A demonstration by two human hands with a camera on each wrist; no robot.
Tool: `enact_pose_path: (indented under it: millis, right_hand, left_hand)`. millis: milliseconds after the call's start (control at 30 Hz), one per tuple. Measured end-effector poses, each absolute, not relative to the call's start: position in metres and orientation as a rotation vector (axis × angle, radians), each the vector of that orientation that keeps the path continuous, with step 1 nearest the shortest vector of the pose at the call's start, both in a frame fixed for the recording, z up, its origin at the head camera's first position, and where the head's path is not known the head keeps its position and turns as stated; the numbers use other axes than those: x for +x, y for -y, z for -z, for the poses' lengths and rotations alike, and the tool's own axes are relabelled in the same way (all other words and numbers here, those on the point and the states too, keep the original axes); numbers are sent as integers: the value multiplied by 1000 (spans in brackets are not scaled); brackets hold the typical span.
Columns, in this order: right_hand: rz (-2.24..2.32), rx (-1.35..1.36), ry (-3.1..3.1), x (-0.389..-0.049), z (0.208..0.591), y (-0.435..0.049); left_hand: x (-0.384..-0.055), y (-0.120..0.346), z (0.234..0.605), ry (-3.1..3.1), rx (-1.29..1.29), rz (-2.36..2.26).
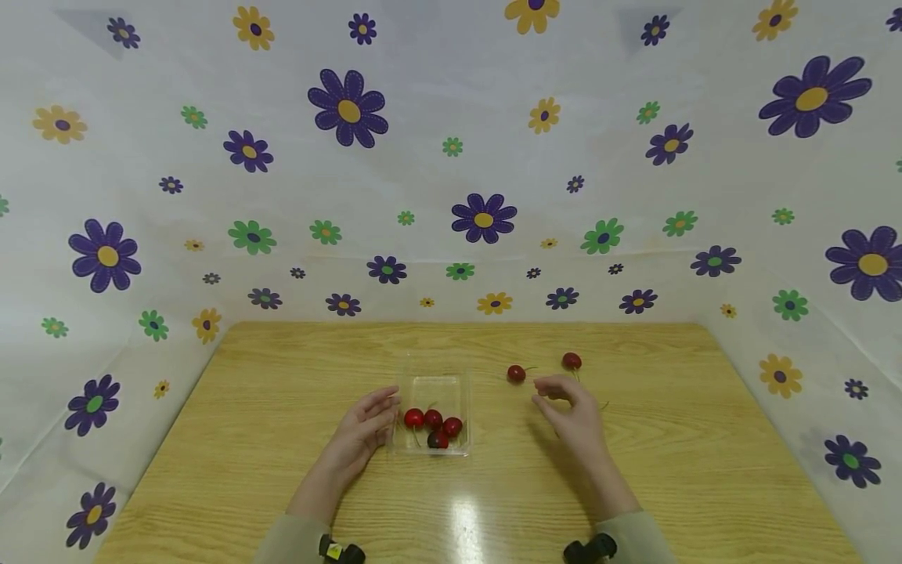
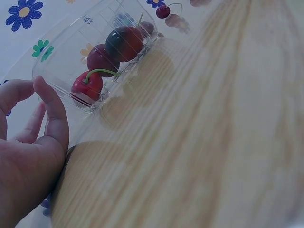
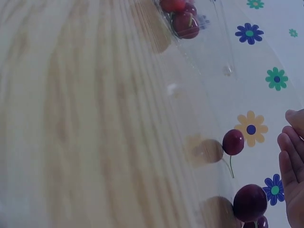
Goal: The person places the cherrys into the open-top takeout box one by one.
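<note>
A clear plastic box (image 1: 451, 389) sits on the table with several red cherries (image 1: 414, 418) in its near part. Along the box's left side lies my left hand (image 1: 362, 431), fingers loosely bent and fingertips right at the wall. In the left wrist view, one cherry with a green stem (image 2: 102, 71) is nearest those fingers. My right hand (image 1: 576, 415) hovers to the right with a gap between thumb and forefinger, nothing in it. Near its fingertips is a loose cherry (image 1: 517, 374), and another cherry (image 1: 571, 361) lies behind. A stem (image 1: 604, 405) shows beside the hand.
The wooden table (image 1: 268, 407) meets a white sheet with printed flowers (image 1: 437, 180) at the back and both sides. In the right wrist view, a large dark cherry (image 3: 250, 203) lies close to a further cherry (image 3: 262, 222) at the bottom edge.
</note>
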State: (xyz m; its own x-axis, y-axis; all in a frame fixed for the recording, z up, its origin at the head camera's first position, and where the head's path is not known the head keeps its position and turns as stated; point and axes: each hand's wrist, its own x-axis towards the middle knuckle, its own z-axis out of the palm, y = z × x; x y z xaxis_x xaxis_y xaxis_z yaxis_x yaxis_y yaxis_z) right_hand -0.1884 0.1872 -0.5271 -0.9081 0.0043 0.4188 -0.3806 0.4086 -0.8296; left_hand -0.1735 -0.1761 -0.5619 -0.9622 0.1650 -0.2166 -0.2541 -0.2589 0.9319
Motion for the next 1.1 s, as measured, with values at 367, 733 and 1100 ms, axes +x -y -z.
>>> enact_pose_path:
  millis: [367,733,1100]
  right_hand:
    - [-1533,210,2388,-184,525,-206]
    - [-1490,205,2328,-185,526,-219]
    - [-1528,133,2325,-182,526,-234]
  left_hand:
    - [-173,176,561,-1723,-100,-2305]
    - [-171,177,563,-1741,-54,-2328]
    - [-172,175,563,-1725,-95,-2324]
